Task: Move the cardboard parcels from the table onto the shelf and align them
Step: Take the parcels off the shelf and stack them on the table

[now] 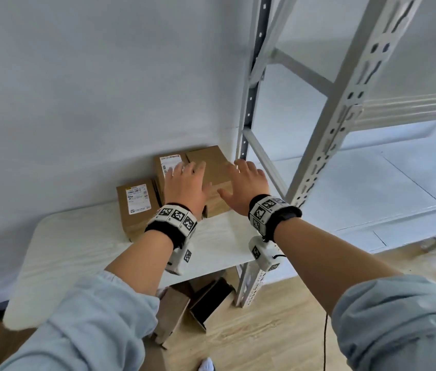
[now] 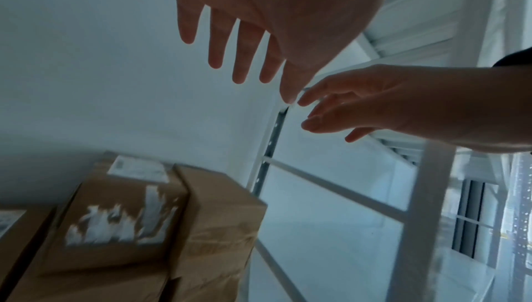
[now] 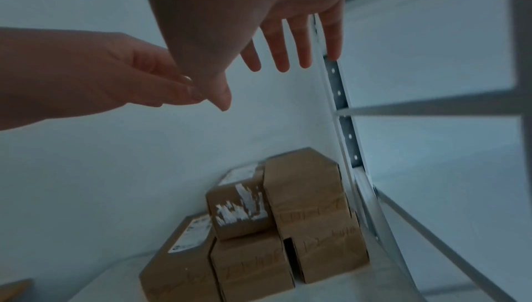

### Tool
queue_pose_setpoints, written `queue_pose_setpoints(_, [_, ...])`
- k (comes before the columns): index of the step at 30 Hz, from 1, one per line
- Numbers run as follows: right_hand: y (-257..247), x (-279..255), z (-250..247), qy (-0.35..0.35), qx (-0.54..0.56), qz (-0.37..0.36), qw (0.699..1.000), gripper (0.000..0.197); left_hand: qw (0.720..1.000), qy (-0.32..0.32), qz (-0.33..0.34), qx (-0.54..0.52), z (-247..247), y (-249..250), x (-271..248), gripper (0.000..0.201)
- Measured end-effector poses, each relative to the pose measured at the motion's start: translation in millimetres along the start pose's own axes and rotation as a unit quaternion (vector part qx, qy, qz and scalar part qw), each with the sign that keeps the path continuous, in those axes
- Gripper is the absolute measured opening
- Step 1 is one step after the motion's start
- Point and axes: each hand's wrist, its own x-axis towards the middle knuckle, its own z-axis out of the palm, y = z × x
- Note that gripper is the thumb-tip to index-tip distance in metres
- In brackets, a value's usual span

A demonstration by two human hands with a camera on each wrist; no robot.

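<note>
Several brown cardboard parcels stand stacked against the wall at the back right of the white table [image 1: 78,250]. A low labelled parcel [image 1: 138,207] is on the left, a labelled parcel [image 1: 170,167] sits on top in the middle, and a plain parcel [image 1: 211,162] is on the right. My left hand [image 1: 184,183] and right hand [image 1: 249,183] hover side by side over the stack, fingers spread, holding nothing. In the wrist views the left hand [image 2: 230,45] and right hand [image 3: 287,40] are clear above the parcels [image 3: 305,193], not touching them.
A grey metal shelf unit [image 1: 345,103] stands right of the table, its lower shelf board [image 1: 372,188] bare. Its rear upright [image 1: 246,135] is close to the plain parcel. Open cardboard boxes [image 1: 203,303] lie on the wooden floor under the table's front edge.
</note>
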Motion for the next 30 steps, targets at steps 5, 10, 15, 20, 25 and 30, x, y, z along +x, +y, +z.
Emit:
queue_pose_setpoints(5, [11.4,-78.8,-59.6,0.050,-0.004,-0.014,0.999,0.049,0.997,0.072,0.027,-0.025,-61.5,61.6,-59.1,0.049])
queue_pose_setpoints(10, [37.1,-183.0,-120.5,0.100,0.016,-0.017,0.995,0.040,0.990,0.106,0.064,-0.071,-111.6,147.5,-130.2,0.045])
queue_pose_setpoints(15, [89.3,-279.6,-172.3,0.155,0.003,0.033,0.987,0.038,0.980,0.126,0.114,-0.101,-141.2,236.8,-186.4,0.046])
queue_pose_setpoints(20, [153.8,-345.2,-213.1,0.169,-0.046,0.091,0.980,0.039,0.972,0.123,0.151,-0.132,-160.3,314.9,-212.9,0.045])
queue_pose_setpoints(25, [216.2,-372.0,-248.9,0.193,-0.072,0.141,0.968,0.043,0.965,0.120,0.191,-0.132,-171.4,370.5,-205.6,0.047])
queue_pose_setpoints(30, [281.6,-372.1,-270.2,0.212,-0.107,0.173,0.956,0.051,0.958,0.122,0.230,-0.123,-169.9,410.7,-164.9,0.050])
